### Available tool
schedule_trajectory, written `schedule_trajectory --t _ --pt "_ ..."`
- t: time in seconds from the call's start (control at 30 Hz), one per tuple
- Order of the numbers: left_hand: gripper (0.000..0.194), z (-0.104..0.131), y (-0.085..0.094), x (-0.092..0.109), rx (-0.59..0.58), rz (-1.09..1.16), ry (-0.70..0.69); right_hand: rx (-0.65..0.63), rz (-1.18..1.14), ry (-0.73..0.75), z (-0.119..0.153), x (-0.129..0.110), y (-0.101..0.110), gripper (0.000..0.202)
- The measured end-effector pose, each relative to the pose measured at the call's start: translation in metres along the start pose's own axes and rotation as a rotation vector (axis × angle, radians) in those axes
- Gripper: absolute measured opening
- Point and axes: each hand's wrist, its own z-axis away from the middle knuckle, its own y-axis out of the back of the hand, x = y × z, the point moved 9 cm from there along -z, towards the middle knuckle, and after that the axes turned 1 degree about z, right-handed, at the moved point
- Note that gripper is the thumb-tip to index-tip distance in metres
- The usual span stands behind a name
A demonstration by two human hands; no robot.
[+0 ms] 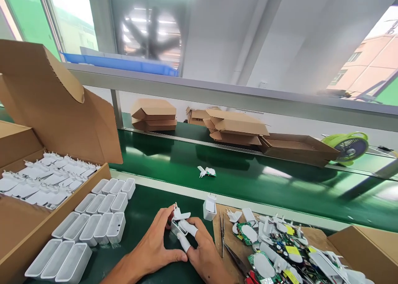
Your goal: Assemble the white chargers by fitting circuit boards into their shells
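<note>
A small white plastic housing point(179, 227) with a circuit board in it and a white plug piece on top is between my hands at the lower middle. My left hand point(153, 243) grips its left side with the fingers, the thumb stretched below it. My right hand point(203, 251), with white covers on two fingertips, presses on its right side. Just right of them stands another white housing point(209, 209) with a plug piece on it. Rows of open white housings point(74, 262) are on the left. A pile of circuit boards and white plug parts point(289, 251) lies at the right.
An open cardboard box point(102, 180) of white plug parts stands at the far left. Tweezers point(222, 234) and red-handled pliers point(238, 260) lie right of my hands. Beyond is a green belt point(174, 159) with a small board assembly point(210, 172); cartons and a green fan point(350, 148) are behind.
</note>
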Motion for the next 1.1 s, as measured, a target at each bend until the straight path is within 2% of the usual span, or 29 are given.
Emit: schedule_trajectory --t 0.07,0.1,0.17,0.27,0.33,0.5,0.67,0.73,0.8,0.93,1.0,1.1 --pt "0.123 0.001 -0.002 0.003 0.001 -0.044 -0.040 0.040 -0.171 -0.132 -0.002 0.012 0.000 0.025" --pt "0.120 0.002 -0.002 0.007 0.019 -0.072 -0.081 0.062 -0.265 -0.194 -0.002 0.016 0.000 0.022" --pt "0.103 0.006 0.000 0.020 0.111 -0.109 -0.193 0.091 -0.410 -0.276 -0.001 0.021 -0.002 0.031" --pt "0.083 0.013 0.006 0.041 0.270 -0.109 -0.334 0.078 -0.479 -0.308 0.000 0.014 -0.005 0.048" --pt "0.080 0.015 0.008 0.049 0.321 -0.114 -0.363 0.076 -0.531 -0.331 0.001 0.009 -0.006 0.052" --pt "0.078 0.016 0.010 0.051 0.343 -0.114 -0.361 0.078 -0.663 -0.382 0.000 0.003 -0.011 0.050" --pt "0.076 0.015 0.014 0.052 0.345 -0.134 -0.374 0.074 -0.431 -0.299 0.001 0.009 -0.008 0.044" --pt "0.076 0.014 0.013 0.053 0.317 -0.143 -0.385 0.107 -0.337 -0.256 0.002 0.013 -0.002 0.033" --pt "0.074 0.012 0.012 0.050 0.279 -0.144 -0.356 0.110 -0.226 -0.172 0.003 0.010 0.004 0.033" --pt "0.043 0.008 0.009 0.032 0.214 -0.135 -0.179 0.075 0.071 0.025 0.010 -0.007 0.008 0.040" --pt "0.035 0.007 0.009 0.025 0.219 -0.123 -0.123 0.078 0.156 -0.016 0.015 -0.003 0.008 0.040" --pt "0.033 0.006 0.010 0.021 0.268 -0.140 -0.115 0.125 0.181 -0.167 0.023 0.018 0.006 0.045"
